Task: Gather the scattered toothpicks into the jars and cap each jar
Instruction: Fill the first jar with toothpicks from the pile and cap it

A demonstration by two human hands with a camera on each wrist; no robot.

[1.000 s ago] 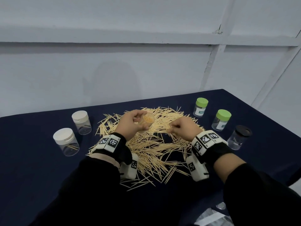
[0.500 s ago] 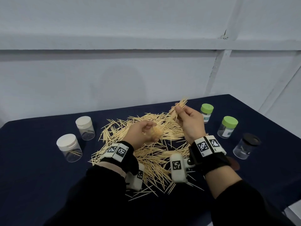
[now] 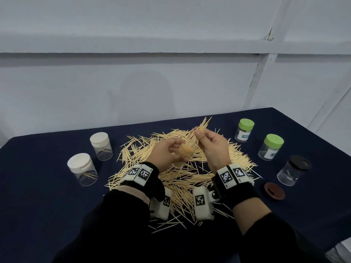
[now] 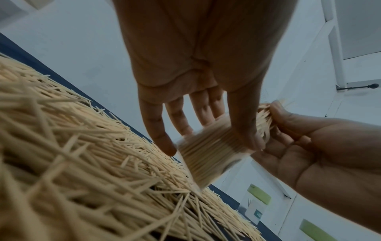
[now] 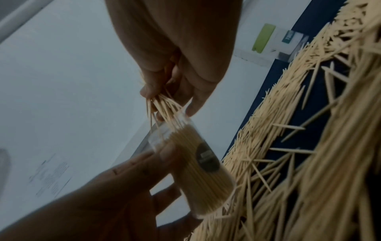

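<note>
A big heap of scattered toothpicks (image 3: 182,177) covers the middle of the dark blue table. My left hand (image 3: 167,154) holds a clear uncapped jar (image 4: 208,156) packed with toothpicks, tilted over the heap; the same jar (image 5: 198,164) shows in the right wrist view. My right hand (image 3: 209,143) pinches a bundle of toothpicks (image 3: 201,128) at the jar's mouth, their lower ends entering it (image 5: 164,106). The jar (image 3: 185,151) is mostly hidden by my left fingers in the head view.
Two white-capped jars (image 3: 83,168) (image 3: 100,145) stand at the left. At the right stand two green-capped jars (image 3: 245,130) (image 3: 271,147) and a black-capped jar (image 3: 294,169). A dark brown lid (image 3: 273,191) lies loose near my right wrist.
My right hand picked a bundle of toothpicks off the heap, raised it and brought it to the mouth of the jar. My left hand lifted and tilted the jar toward it.
</note>
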